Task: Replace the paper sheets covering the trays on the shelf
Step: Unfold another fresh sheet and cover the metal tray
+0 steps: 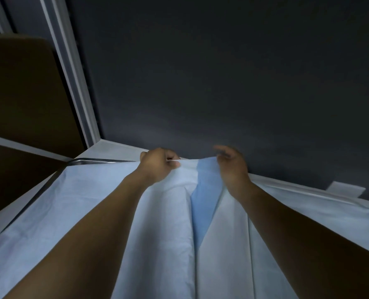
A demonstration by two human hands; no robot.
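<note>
Two hands: left [157, 167] pinches one pale sheet [82, 201], right [233, 167] loosely open.

Dark wall [222, 72] blocks reach beyond the tray rim [97, 161]; open above.

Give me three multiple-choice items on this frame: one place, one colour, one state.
1. Where is the metal tray rim visible?
A. left of the left hand
B. right of the right hand
C. between the hands

2. What colour is the strip showing between the pale sheet folds?
A. red
B. darker blue
C. black

3. What is the left hand doing?
A. lying flat
B. gripping the sheet's far edge
C. holding a box

Answers: 1 A, rim runs leftward from the left hand. 2 B, blue shows in the gap. 3 B, its fingers close on the paper; the right hand is blurred.
</note>
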